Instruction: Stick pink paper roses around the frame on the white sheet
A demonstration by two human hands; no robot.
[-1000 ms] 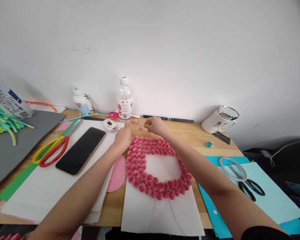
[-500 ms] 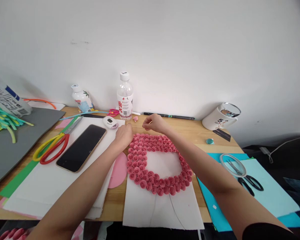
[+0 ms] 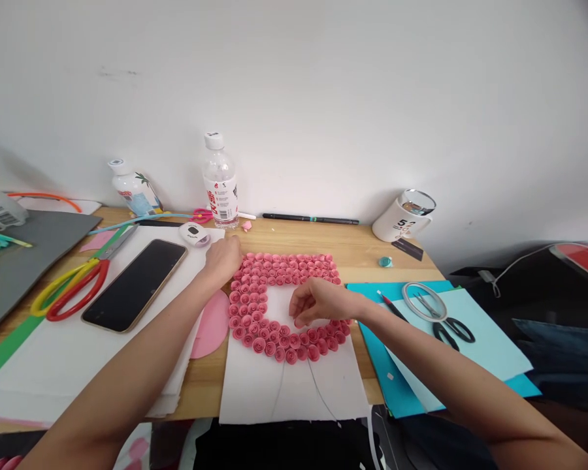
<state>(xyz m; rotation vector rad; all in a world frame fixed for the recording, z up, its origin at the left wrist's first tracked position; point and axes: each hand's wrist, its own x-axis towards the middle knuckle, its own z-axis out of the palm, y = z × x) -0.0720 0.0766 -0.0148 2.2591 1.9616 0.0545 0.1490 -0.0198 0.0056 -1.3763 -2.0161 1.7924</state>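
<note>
Pink paper roses (image 3: 258,344) form a thick ring on a white sheet (image 3: 294,391) with two faint pencil lines below. Over the bare white centre of the ring, my right hand (image 3: 323,301) is closed, its fingertips pinched together close to the lower inner row of roses. Whatever the fingers hold is too small to make out. My left hand (image 3: 224,259) lies with curled fingers at the ring's upper left corner, beside the sheet; its fingertips are hidden. A pink paper circle (image 3: 213,326) sticks out under my left forearm.
Left are a phone (image 3: 134,285), large scissors (image 3: 81,287) and a white tape dispenser (image 3: 195,234). Behind stand a clear bottle (image 3: 221,189), a white bottle (image 3: 134,189) and a black pen (image 3: 311,219). A mug (image 3: 402,219), blue paper (image 3: 406,399), black-handled scissors (image 3: 453,333) and a tape ring (image 3: 424,301) sit right.
My right hand has come down from behind the ring of roses to its white centre. My left hand stays near the upper left corner. The view has shifted to the right.
</note>
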